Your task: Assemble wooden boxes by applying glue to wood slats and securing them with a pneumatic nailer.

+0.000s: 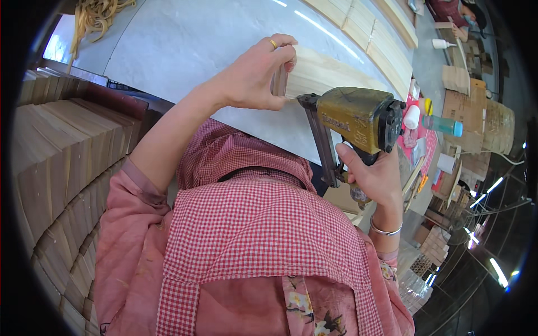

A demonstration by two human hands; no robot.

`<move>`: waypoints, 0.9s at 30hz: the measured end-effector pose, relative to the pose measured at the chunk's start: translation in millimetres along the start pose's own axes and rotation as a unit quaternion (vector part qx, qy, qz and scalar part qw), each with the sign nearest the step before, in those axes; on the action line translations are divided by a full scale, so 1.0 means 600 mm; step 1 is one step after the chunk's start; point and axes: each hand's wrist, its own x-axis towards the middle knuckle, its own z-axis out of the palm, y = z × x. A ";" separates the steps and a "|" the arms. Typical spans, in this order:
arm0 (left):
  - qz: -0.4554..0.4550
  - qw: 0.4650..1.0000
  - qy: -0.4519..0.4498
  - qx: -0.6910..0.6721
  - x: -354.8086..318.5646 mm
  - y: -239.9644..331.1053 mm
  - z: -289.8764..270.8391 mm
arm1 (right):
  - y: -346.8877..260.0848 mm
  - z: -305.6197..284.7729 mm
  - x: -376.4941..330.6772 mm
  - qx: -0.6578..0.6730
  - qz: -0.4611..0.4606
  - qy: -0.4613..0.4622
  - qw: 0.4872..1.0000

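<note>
My left hand [255,73] grips the near end of a pale wooden piece [328,73], thumb on one side and fingers on the other. A ring shows on one finger. In my right hand [375,173] is a worn, yellow-brown pneumatic nail gun [356,117], its handle wrapped by my fingers. The gun's nose is close beside the wooden piece, just right of my left thumb; whether it touches the wood I cannot tell. The gun's magazine slants down toward my apron.
The pale work table [174,45] carries bundled wooden slats [364,33] at the far right and tan bands [95,22] at the far left. Stacked wooden boards [61,151] stand left. A teal bottle [440,124] lies right. Another person [448,11] is at the far right.
</note>
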 end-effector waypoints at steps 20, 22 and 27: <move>0.003 0.995 0.078 0.058 -0.040 0.008 -0.001 | -0.022 -0.007 -0.006 -0.114 0.073 0.039 0.990; -0.048 0.987 0.120 0.100 -0.101 0.045 -0.001 | 0.000 -0.019 -0.016 -0.070 0.007 0.040 0.997; -0.168 0.976 0.126 0.053 -0.181 0.097 0.036 | 0.046 -0.037 -0.041 0.021 0.020 0.085 0.996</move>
